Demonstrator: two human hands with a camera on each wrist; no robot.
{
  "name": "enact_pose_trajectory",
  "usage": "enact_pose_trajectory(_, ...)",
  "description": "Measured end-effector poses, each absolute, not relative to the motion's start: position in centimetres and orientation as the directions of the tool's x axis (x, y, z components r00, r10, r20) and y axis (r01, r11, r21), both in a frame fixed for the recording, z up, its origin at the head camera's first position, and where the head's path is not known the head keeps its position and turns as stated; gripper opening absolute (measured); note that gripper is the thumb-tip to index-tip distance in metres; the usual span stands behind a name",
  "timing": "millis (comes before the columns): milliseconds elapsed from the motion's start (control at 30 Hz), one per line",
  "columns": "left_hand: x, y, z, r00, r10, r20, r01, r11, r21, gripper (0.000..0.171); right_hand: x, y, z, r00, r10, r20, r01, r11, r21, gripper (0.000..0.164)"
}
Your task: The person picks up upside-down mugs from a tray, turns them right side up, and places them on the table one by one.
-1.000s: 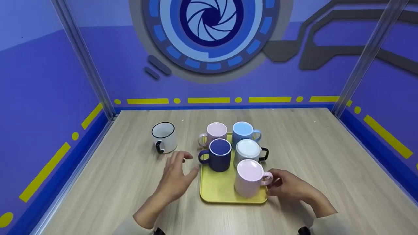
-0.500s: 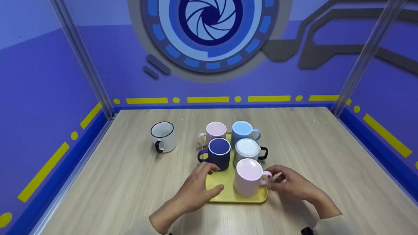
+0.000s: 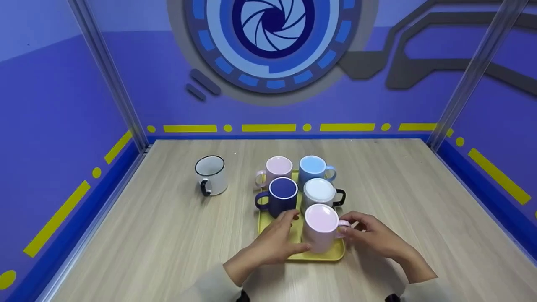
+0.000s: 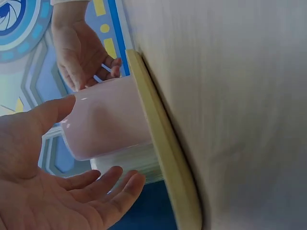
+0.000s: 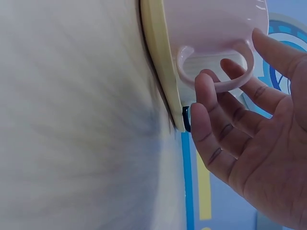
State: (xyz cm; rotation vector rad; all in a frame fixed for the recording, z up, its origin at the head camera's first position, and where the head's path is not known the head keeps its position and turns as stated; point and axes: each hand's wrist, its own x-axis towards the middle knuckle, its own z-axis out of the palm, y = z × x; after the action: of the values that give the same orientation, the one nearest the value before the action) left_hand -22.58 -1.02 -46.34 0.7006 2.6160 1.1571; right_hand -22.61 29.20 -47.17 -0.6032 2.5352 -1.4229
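A pink mug (image 3: 321, 235) stands upright at the front right of a yellow tray (image 3: 335, 256). My right hand (image 3: 373, 235) is at its handle (image 5: 184, 72), fingers loosely curled around the loop and thumb near the mug's side. On the other side of the mug is my left hand (image 3: 275, 243), fingers spread and thumb tip right at the pink wall in the left wrist view. Behind the left fingertips sits a dark blue mug (image 3: 285, 197). A white mug (image 3: 314, 195) with a black handle is just behind the pink one.
Another pink mug (image 3: 279, 167) and a light blue mug (image 3: 310, 176) occupy the tray's far end. Left of the tray, a white mug (image 3: 218, 182) with a black rim and handle stands on the wooden table (image 3: 168, 235). Blue-purple panels (image 3: 84, 126) enclose the table.
My left hand has moved right, from beside the tray to over its front, close to the pink mug. The right thumb has come up to the handle. The mugs stay put.
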Motion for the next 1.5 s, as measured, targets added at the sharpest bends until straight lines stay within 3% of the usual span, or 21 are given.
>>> enact_pose_trajectory(233, -23.4, 0.3, -47.2, -0.867, 0.497, -0.042, 0.294, 0.577, 0.762, 0.090, -22.8, 29.2, -47.5, -0.885, -0.463, 0.049, -0.268, 0.421, -0.866, 0.022)
enact_pose_trajectory(967, -23.9, 1.5, -47.6, -0.851, 0.519, 0.082, 0.401, 0.541, 0.740, 0.073, -22.7, 28.6, -47.4, -0.897, -0.435, 0.076, -0.291, 0.453, -0.843, 0.022)
enact_pose_trajectory(1500, -23.4, 0.3, -45.2, -0.873, 0.486, 0.046, 0.332, 0.521, 0.787, 0.071, -22.2, 27.7, -45.4, -0.906, -0.405, 0.121, -0.303, 0.421, -0.855, 0.022)
